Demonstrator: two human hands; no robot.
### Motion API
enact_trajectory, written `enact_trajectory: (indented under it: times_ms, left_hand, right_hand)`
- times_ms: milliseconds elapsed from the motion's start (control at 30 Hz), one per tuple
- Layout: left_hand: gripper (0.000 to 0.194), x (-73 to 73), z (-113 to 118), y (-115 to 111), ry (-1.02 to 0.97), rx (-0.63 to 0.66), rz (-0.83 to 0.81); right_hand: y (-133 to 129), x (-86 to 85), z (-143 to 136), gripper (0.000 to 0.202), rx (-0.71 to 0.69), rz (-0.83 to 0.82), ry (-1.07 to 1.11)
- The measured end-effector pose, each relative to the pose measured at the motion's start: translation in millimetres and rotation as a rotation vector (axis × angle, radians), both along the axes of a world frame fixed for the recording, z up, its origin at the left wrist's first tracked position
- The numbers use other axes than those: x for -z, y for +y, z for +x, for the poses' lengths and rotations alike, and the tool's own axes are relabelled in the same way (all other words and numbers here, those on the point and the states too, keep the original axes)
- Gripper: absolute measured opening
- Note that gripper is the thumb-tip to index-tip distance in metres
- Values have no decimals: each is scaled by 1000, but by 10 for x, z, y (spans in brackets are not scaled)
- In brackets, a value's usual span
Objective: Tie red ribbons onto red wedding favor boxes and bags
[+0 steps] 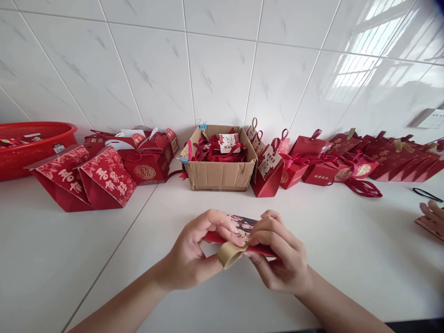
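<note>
Between my two hands, above the front of the white table, is a red gift box (239, 224) with a printed picture on its upper face. A loop of gold ribbon (229, 255) sticks out of its near edge toward me. My left hand (204, 247) pinches at the ribbon and the left part of that edge, fingertips on top and thumb below. My right hand (279, 252) grips the right part of the edge, its fingers curled over the top and its thumb underneath. My fingers hide much of the box.
A cardboard box (218, 178) of red ribbons stands by the tiled wall. Red gift boxes (107, 178) and a red basin (34, 152) are at left; more gift boxes (319, 171) line the right. Another person's hand (433, 215) touches a flat piece at the right edge.
</note>
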State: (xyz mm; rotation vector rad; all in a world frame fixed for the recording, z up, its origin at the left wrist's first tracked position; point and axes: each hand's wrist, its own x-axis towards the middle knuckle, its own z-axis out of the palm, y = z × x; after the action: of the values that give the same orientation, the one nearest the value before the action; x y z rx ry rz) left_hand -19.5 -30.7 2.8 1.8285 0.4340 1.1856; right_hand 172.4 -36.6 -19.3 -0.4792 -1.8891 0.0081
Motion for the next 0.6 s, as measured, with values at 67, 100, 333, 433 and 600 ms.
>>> enact_trajectory:
  times_ms: [67, 100, 333, 433, 600]
  left_hand:
    - [27, -5, -6, -1, 14, -22, 26]
    - [24, -14, -10, 4, 28, -37, 62]
    - [20, -80, -31, 65, 102, -59, 453]
    - [17, -79, -26, 50, 128, -66, 490]
    - [14, -74, -24, 15, 151, -85, 447]
  right_hand:
    - [-17, 13, -10, 15, 21, 10, -17]
    - [-20, 22, -12, 15, 28, 13, -21]
    - [56, -28, 95, 21, -80, 16, -106]
    - [35, -111, 154, 28, -99, 22, -192]
    - [-100, -218, 153, 30, -23, 1, -287]
